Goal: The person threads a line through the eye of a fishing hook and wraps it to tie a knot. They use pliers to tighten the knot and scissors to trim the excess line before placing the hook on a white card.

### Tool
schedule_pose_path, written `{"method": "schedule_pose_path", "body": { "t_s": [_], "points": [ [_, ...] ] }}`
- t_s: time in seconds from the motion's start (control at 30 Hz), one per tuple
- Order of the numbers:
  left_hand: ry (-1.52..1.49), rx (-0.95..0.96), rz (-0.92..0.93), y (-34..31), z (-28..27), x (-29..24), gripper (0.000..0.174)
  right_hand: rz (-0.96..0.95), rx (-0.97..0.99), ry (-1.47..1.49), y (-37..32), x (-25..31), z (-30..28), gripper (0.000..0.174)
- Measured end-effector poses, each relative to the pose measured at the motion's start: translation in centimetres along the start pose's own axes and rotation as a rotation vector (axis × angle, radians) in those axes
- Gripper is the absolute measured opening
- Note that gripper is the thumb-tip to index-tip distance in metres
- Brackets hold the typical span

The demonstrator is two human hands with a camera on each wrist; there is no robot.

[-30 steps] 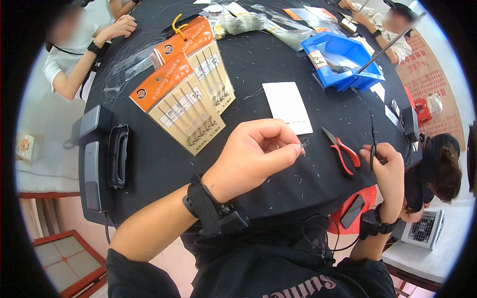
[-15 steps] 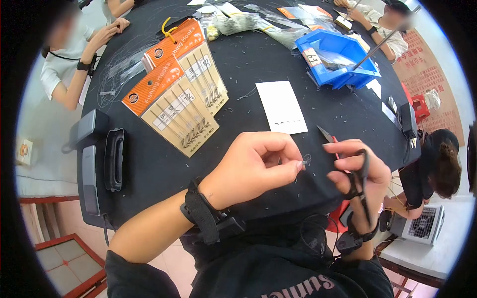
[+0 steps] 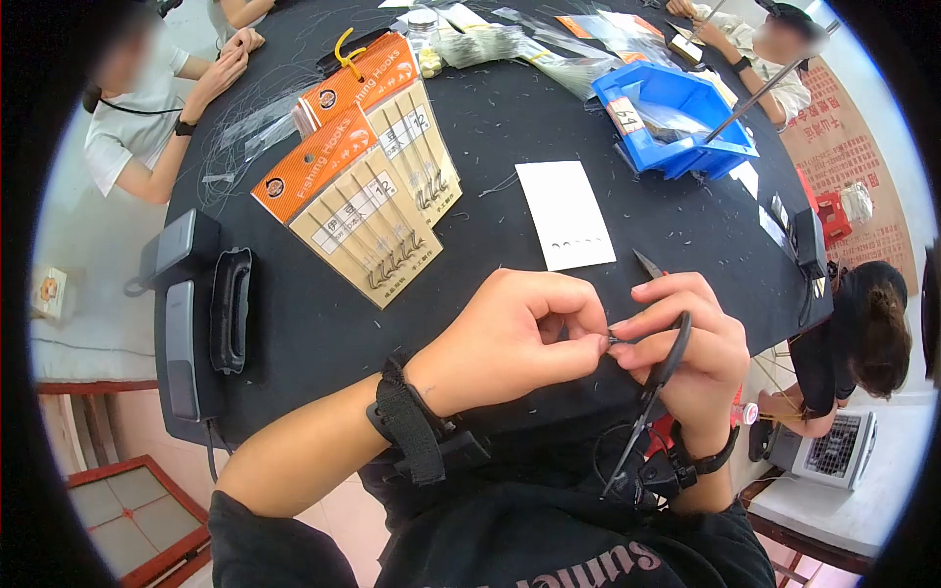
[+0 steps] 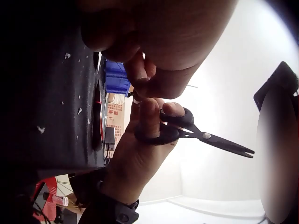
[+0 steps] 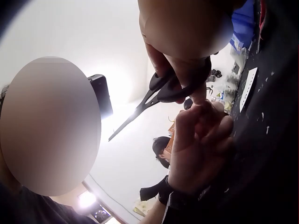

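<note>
My left hand [image 3: 515, 333] pinches a small fishing hook [image 5: 209, 90] between thumb and forefinger; most of it is hidden by the fingertips. The fingertips of my right hand [image 3: 701, 358] meet the left ones at that spot. Black-handled scissors [image 4: 204, 136] hang on the right hand's fingers, which pass through the handle loops. Their blades point back toward my body. Just beyond the hands lies a white card [image 3: 564, 211] with a row of small dark marks along its near edge. Partly behind the right hand are red-handled pliers [image 3: 646, 262].
Orange-topped packets of fishing hooks [image 3: 348, 216] lie left of the card. A blue bin [image 3: 642, 157] stands at the back right, with bundles of clear line [image 3: 480, 44] at the back. Black cases [image 3: 186, 333] sit at the left edge. Other people are around the table.
My right hand has come in from the right with the scissors, passing over the pliers, and its fingertips now meet the left hand's. The scissors' blades have swung round toward my body.
</note>
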State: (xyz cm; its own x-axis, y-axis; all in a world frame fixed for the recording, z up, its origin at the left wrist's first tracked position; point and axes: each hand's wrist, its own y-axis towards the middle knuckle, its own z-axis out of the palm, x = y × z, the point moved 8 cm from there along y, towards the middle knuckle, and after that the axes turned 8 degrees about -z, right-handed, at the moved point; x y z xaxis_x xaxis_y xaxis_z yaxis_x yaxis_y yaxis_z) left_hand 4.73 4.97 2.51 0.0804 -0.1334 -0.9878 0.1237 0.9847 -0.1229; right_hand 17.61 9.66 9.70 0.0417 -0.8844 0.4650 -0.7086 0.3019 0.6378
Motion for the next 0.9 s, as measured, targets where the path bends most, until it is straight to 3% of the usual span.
{"method": "schedule_pose_path", "body": {
  "t_s": [0.57,0.9],
  "points": [
    [0.144,-0.007,0.066,0.1,0.3,-0.6,0.002,-0.086,0.118,-0.051,0.8,0.8,0.0,0.018],
    [0.014,-0.007,-0.012,0.1,-0.1,-0.1,0.005,-0.05,0.016,0.02,0.1,-0.3,-1.5,0.022]
  ]
}}
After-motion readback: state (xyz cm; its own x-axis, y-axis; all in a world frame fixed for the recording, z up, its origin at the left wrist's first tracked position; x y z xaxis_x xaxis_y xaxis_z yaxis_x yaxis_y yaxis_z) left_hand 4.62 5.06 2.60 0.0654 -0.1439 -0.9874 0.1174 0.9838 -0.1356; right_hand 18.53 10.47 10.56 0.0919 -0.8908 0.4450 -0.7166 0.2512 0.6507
